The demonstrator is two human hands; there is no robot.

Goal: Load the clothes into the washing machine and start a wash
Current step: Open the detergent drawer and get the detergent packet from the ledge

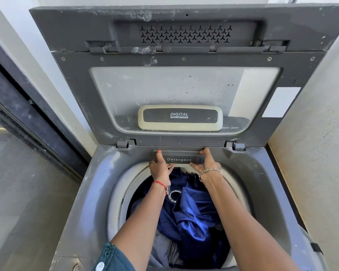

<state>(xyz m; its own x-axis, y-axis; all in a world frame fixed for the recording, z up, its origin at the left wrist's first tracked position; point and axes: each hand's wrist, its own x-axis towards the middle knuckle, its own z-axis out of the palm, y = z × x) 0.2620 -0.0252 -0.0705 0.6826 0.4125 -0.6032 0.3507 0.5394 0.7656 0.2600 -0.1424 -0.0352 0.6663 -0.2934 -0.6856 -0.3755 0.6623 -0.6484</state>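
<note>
Now both hands grip the detergent drawer (179, 159) — the left hand (160, 167) pinches one end, the right hand (206, 165) the other — likely so it slides straight. The blue clothes (192, 212) already lie in the tub (115, 192), and the lid (184, 85) stands open.

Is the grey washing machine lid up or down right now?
Up: the grey lid stands raised behind the drum, with blue clothes visible below.

Bright, soft daylight fills the scene, strongest on the wall (317, 163) right of the washing machine lid (184, 61). Below the lid, the drum (117, 192) sinks into shadow. Focus is sharp throughout. Wide-angle distortion bows the lid's outer edges.
</note>
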